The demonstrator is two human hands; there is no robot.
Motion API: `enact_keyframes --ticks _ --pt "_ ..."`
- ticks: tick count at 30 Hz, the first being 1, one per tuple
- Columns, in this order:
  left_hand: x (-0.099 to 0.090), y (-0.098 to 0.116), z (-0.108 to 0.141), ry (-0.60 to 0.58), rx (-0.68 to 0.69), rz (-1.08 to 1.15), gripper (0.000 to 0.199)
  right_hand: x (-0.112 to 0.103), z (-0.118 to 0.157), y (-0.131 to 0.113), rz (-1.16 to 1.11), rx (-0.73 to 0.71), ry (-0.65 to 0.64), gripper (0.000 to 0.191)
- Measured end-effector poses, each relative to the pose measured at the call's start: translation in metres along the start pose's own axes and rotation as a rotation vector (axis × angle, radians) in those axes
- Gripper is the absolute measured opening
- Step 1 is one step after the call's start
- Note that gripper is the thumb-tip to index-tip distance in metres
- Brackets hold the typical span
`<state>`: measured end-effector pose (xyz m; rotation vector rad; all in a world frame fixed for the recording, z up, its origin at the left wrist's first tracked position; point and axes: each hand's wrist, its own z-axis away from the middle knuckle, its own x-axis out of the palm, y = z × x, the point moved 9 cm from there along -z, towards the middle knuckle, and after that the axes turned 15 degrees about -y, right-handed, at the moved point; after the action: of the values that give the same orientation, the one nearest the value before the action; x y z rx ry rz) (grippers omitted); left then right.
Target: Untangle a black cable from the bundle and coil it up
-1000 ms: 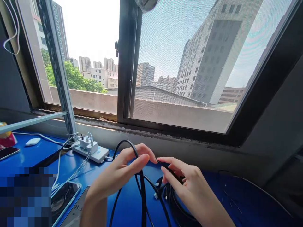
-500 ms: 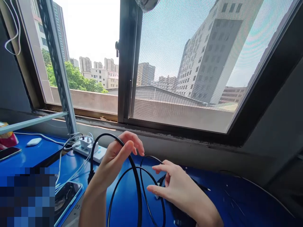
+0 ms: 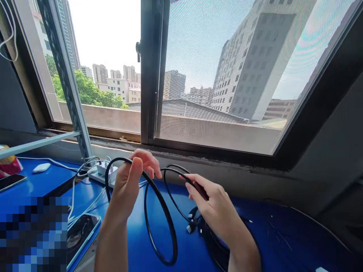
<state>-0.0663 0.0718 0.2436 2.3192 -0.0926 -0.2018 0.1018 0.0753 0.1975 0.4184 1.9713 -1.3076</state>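
A black cable (image 3: 171, 223) hangs in a wide loop above the blue table. My left hand (image 3: 127, 185) grips its upper bend, the cable passing between thumb and curled fingers. To the right, my right hand (image 3: 217, 206) pinches another stretch of black cable between thumb and forefinger, its other fingers folded underneath. A thinner-looking arc (image 3: 172, 172) runs between the hands. Below my right hand a bundle of black cables (image 3: 211, 247) rests on the table, partly hidden by the wrist. Several small connectors (image 3: 191, 223) show at the bundle's left side.
A white power strip (image 3: 99, 175) with plugs and white wires lies behind my left hand. A phone (image 3: 82, 234) is at lower left, near a pixelated patch. A metal rack post (image 3: 66, 83) stands before the window (image 3: 212, 94). A white mouse (image 3: 41, 168) sits at far left.
My right hand has closed from a wide reach onto the cable and risen slightly. My left hand has shifted a little left and up, still holding the cable. The loop has changed shape.
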Motion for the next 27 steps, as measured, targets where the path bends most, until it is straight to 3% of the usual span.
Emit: enact_keyframes --ticks 3,7,10,14,17,19,23,27 --pt "-0.004 -0.008 0.0 0.012 -0.091 -0.087 0.057 -0.023 0.008 -0.006 -0.027 -0.082 0.284 0.033" --pt "0.0 -0.029 0.002 -0.024 -0.289 -0.048 0.061 -0.034 0.017 -0.01 -0.098 -0.176 0.489 0.032" --pt "0.006 -0.035 0.001 -0.028 -0.332 -0.022 0.062 -0.031 0.016 -0.011 -0.222 -0.207 0.456 0.033" --pt "0.013 -0.038 -0.002 -0.001 -0.319 0.032 0.061 -0.015 0.014 -0.021 -0.323 -0.232 0.253 0.047" --pt "0.017 -0.042 -0.003 0.007 -0.313 0.057 0.061 -0.006 0.015 -0.032 -0.242 -0.244 0.16 0.064" --pt "0.017 -0.042 -0.004 0.017 -0.304 0.034 0.061 -0.001 0.014 -0.036 -0.153 -0.229 0.137 0.064" --pt "0.008 -0.037 -0.002 0.036 -0.273 -0.122 0.062 -0.01 0.013 -0.032 -0.112 -0.22 0.245 0.035" --pt "0.008 -0.028 -0.001 -0.05 -0.225 -0.211 0.062 -0.03 0.017 -0.022 -0.075 -0.196 0.42 0.029"
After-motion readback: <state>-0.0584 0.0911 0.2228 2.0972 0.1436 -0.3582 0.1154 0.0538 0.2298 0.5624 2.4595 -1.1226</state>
